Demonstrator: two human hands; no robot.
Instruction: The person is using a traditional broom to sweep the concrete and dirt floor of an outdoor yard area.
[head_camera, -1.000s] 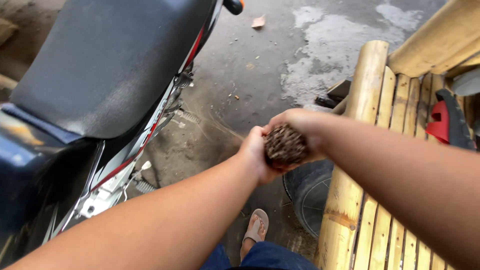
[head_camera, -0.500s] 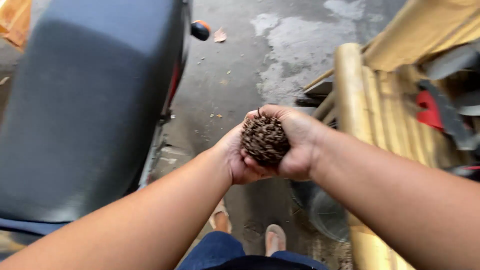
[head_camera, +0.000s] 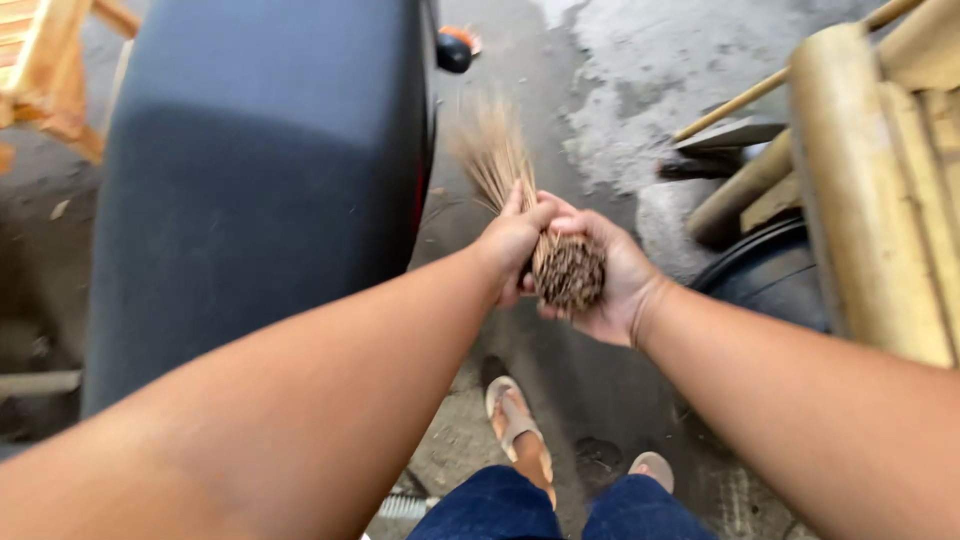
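Your hands grip the stick broom (head_camera: 560, 262) at centre; the motorcycle seat (head_camera: 260, 180) lies at nine o'clock, the bamboo bench (head_camera: 870, 190) at three.

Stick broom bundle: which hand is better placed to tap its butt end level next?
Right, probably. The right hand already cups the cut butt end of the stick broom bundle from below, palm against it. The left hand wraps the sticks higher up, which suits steadying rather than tapping.
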